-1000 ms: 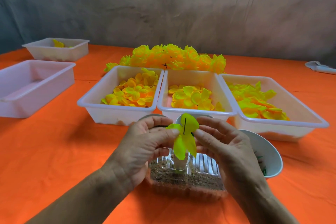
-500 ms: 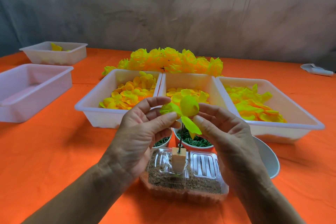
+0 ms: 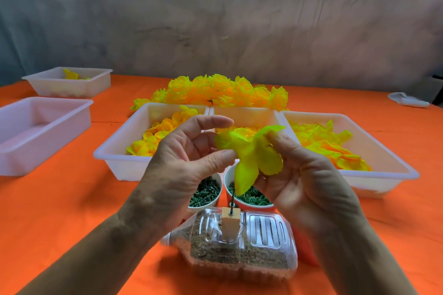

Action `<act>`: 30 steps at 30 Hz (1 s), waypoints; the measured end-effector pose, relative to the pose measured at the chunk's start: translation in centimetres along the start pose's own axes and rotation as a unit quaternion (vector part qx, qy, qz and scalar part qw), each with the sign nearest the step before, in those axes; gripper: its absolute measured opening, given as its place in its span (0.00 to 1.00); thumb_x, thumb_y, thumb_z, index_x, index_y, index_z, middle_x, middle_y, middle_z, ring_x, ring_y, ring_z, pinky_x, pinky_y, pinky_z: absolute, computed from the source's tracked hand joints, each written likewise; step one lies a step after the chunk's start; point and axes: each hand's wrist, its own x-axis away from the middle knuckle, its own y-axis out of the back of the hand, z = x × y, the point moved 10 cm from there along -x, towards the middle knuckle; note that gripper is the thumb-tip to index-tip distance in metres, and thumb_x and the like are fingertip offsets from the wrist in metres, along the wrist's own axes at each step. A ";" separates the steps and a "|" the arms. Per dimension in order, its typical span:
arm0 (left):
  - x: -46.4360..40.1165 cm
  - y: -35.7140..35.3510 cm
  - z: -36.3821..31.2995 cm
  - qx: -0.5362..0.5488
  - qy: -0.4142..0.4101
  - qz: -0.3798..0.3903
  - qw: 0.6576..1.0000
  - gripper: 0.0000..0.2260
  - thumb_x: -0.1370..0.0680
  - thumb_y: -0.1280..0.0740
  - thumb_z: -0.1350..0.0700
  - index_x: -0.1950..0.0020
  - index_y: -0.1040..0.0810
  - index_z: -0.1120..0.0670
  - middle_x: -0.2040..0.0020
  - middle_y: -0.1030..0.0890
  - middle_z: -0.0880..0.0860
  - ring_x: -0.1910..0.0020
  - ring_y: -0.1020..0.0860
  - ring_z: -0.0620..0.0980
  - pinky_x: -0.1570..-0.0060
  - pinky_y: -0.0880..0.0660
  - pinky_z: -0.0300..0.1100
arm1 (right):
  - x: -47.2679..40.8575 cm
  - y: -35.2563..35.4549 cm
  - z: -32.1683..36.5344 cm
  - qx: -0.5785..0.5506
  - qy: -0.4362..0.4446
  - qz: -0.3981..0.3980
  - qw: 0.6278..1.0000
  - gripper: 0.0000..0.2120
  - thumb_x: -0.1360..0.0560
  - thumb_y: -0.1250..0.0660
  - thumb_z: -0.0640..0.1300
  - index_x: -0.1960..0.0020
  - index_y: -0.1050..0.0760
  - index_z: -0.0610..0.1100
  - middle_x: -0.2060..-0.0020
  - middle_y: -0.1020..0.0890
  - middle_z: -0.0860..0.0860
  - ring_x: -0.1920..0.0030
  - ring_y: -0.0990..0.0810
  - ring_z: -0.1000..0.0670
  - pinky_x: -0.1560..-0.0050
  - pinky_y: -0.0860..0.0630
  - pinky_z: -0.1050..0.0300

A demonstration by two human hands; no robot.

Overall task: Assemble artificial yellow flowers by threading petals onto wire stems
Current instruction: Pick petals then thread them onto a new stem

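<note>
Since half a second back: hands and petal piece raised higher above the holder, petals now spread wider and tipped toward the right hand. Left hand (image 3: 182, 163) in front of the trays, thumb and forefinger pinching the yellow petal piece (image 3: 249, 153) at its left side, other fingers loosely curled. Right hand (image 3: 304, 182) cupped under and behind the petals, fingertips curled onto the right lobe, holding it. Petal piece on the thin wire stem (image 3: 232, 201), stem upright in a small block (image 3: 230, 224) atop a clear sand-filled bottle (image 3: 239, 246) lying on its side. Orange table (image 3: 60, 211). Three white trays in a row: left tray (image 3: 119, 151) with small round yellow-orange petals, middle tray (image 3: 244, 112) mostly hidden by hands, right tray (image 3: 393, 167) with larger yellow petals. Behind them a heap of finished yellow flowers (image 3: 215, 91). Far left, one bare tray (image 3: 43, 132) and one farther tray (image 3: 69, 81) with a few yellow bits. Two small cups (image 3: 206, 191) of green parts below the hands.
</note>
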 end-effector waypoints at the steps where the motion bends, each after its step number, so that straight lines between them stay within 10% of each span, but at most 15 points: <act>1: -0.1 -0.1 -0.1 -0.002 -0.001 0.001 1.000 0.15 0.38 0.27 0.56 0.52 0.18 0.46 0.61 0.17 0.52 0.64 0.20 0.45 0.64 0.24 0.34 | 0.0 -0.1 0.0 -0.006 -0.001 0.000 1.000 0.09 0.40 0.31 0.42 0.60 0.19 0.44 0.55 0.17 0.43 0.57 0.18 0.46 0.53 0.22 0.51; 5: -0.1 -0.5 -0.3 0.011 0.005 0.011 1.000 0.16 0.38 0.25 0.56 0.51 0.18 0.46 0.60 0.16 0.53 0.62 0.19 0.48 0.63 0.23 0.37 | 0.2 -0.2 0.7 0.030 0.026 -0.014 0.999 0.12 0.39 0.32 0.40 0.55 0.20 0.45 0.62 0.15 0.48 0.69 0.19 0.53 0.70 0.23 0.62; 10: -0.5 0.0 0.0 0.058 0.032 -0.014 0.998 0.14 0.38 0.25 0.56 0.53 0.16 0.48 0.64 0.18 0.51 0.67 0.20 0.47 0.67 0.23 0.36 | 1.3 0.2 3.2 0.176 0.152 -0.024 0.972 0.13 0.32 0.33 0.37 0.49 0.21 0.47 0.56 0.15 0.50 0.62 0.17 0.53 0.67 0.24 0.65; 16: -0.7 -0.5 1.0 0.146 0.118 -0.050 0.981 0.12 0.45 0.27 0.58 0.64 0.15 0.50 0.69 0.18 0.52 0.73 0.21 0.44 0.74 0.26 0.34 | 5.8 -3.6 6.6 0.574 0.457 0.003 0.679 0.34 0.38 0.28 0.34 0.37 0.30 0.55 0.36 0.27 0.55 0.35 0.28 0.54 0.41 0.27 0.57; 21: -0.7 -2.3 1.6 0.154 0.170 -0.037 0.973 0.10 0.49 0.28 0.57 0.69 0.16 0.51 0.71 0.19 0.53 0.76 0.23 0.44 0.77 0.27 0.33 | 6.9 -5.2 8.0 0.576 0.532 -0.033 0.620 0.16 0.33 0.27 0.42 0.45 0.22 0.47 0.41 0.23 0.50 0.39 0.25 0.46 0.41 0.28 0.56; 23: -0.8 -2.6 1.6 0.138 0.180 -0.031 0.974 0.10 0.48 0.27 0.56 0.68 0.16 0.51 0.70 0.19 0.53 0.76 0.23 0.45 0.77 0.27 0.34 | 6.4 -4.8 8.6 0.539 0.521 -0.038 0.661 0.03 0.31 0.28 0.41 0.57 0.19 0.43 0.54 0.17 0.51 0.49 0.21 0.48 0.49 0.26 0.58; 27: -1.9 -1.4 0.6 0.042 0.153 -0.059 0.986 0.15 0.44 0.29 0.42 0.63 0.18 0.50 0.68 0.20 0.52 0.75 0.25 0.45 0.77 0.28 0.36 | 2.0 -1.4 6.8 0.299 0.272 -0.034 0.914 0.02 0.36 0.27 0.43 0.64 0.17 0.45 0.67 0.16 0.51 0.66 0.20 0.56 0.64 0.25 0.65; 30: -2.6 -1.1 0.0 -0.018 0.146 -0.058 0.987 0.24 0.42 0.27 0.36 0.55 0.19 0.52 0.64 0.19 0.52 0.70 0.23 0.46 0.72 0.28 0.39 | 0.6 0.4 4.9 0.227 0.145 -0.063 0.961 0.05 0.40 0.29 0.44 0.65 0.18 0.45 0.69 0.16 0.49 0.69 0.18 0.54 0.72 0.25 0.65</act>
